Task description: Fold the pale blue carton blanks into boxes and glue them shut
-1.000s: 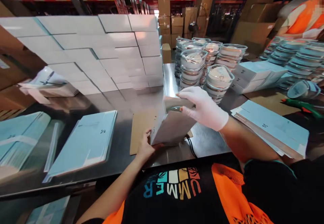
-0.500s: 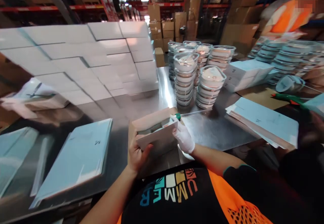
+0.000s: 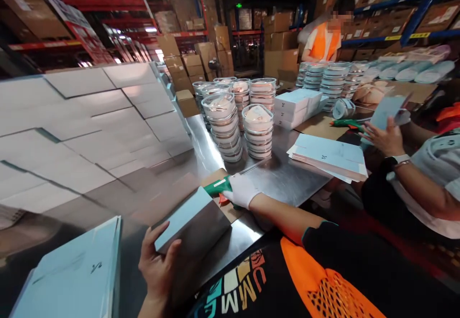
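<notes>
My left hand [image 3: 156,265], bare, grips a closed pale blue box [image 3: 192,224] low at the near edge of the steel table [image 3: 283,176]. My right hand [image 3: 241,191], in a white glove, is closed around a green glue gun [image 3: 218,186] that lies over a brown cardboard sheet [image 3: 215,179]. The box is tilted, its blue face up and its grey side toward me.
Stacks of clear lidded bowls [image 3: 224,126] stand mid-table. A wall of white boxes [image 3: 89,126] rises at left. Flat blue box blanks [image 3: 68,275] lie near left, another pile [image 3: 330,152] at right. A co-worker's hand [image 3: 384,138] holds a blank; another person in orange [image 3: 323,40] stands behind.
The box has been shut and moved down-left in my left hand. My right hand left the box and took hold of the glue gun. My view swung right.
</notes>
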